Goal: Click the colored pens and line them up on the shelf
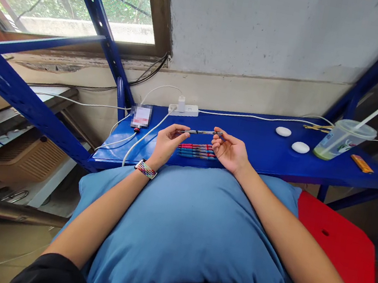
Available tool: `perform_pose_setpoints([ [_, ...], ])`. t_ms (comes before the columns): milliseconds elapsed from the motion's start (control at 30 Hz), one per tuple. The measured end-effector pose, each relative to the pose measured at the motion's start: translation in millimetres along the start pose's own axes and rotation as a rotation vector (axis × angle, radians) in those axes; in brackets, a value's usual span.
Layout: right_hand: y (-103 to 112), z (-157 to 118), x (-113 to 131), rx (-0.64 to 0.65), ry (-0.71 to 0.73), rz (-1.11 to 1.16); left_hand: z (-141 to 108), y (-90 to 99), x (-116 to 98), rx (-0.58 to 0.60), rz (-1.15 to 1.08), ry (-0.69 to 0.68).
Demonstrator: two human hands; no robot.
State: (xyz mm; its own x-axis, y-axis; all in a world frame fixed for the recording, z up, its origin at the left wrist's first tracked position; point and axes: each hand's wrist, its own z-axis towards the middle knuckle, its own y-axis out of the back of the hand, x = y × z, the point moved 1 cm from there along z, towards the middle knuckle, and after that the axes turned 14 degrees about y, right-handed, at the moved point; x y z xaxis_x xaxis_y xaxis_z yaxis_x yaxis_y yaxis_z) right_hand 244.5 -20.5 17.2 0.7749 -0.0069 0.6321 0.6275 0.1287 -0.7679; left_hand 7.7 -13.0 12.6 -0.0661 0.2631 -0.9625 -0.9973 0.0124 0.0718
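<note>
A slim pen [201,132] with a clear, dark-marked barrel is held level above the blue shelf, one end in each hand. My left hand [168,144] pinches its left end between thumb and fingers; a colourful woven watch band is on that wrist. At the pen's right end, my right hand [229,151] grips it with the thumb and fingertips, palm turned partly up. Just below lies a row of several pens [196,151], red ones behind and blue ones in front, side by side on the shelf. My right hand partly covers their right ends.
A blue pillow [193,220] lies between me and the blue shelf [248,135]. White cables run to a power strip [189,111] by the wall. Rightward are two white oval objects [300,147], a plastic cup with straw [345,140], an orange packet [362,164] and a red stool [336,240].
</note>
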Motion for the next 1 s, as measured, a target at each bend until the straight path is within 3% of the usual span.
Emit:
perform_pose_setpoints([
  [533,-2.2,-1.3,1.6,0.006,0.047,0.023,-2.1,-2.4,-1.0,0.057,-0.054,0.054],
  [1000,-8.6,-7.2,2.6,0.023,0.101,-0.021,3.5,0.8,7.5,0.019,-0.115,0.052],
])
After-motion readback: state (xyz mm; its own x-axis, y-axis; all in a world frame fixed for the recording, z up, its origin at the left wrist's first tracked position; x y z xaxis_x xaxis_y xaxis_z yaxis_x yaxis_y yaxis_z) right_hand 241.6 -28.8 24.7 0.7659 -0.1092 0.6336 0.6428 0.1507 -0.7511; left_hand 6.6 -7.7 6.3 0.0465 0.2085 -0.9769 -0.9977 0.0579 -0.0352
